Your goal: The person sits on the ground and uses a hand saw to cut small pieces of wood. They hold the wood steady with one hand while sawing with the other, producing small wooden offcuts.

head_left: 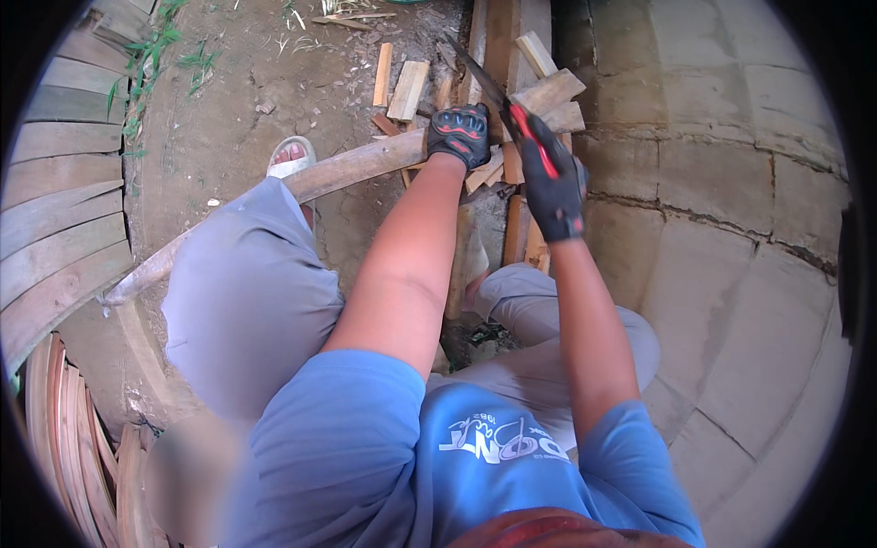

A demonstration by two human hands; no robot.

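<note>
A long, weathered wooden plank [365, 168] runs slantwise from the lower left up to the pile of wood at centre right. My left hand [459, 137], in a black glove with red trim, is closed over the plank near its far end. In my right hand [553, 187], gloved alike, is a handsaw [484, 75] with a red and black handle. The saw's dark blade points up and to the left, just right of my left hand. Whether its teeth touch the plank I cannot tell.
Short wood offcuts [407, 91] lie on the dirt ahead. A thick timber beam [528, 41] runs under the plank's far end. Cracked concrete slabs [708, 183] spread to the right. Curved boards [64, 173] line the left, with stacked wood strips [68, 438] at lower left.
</note>
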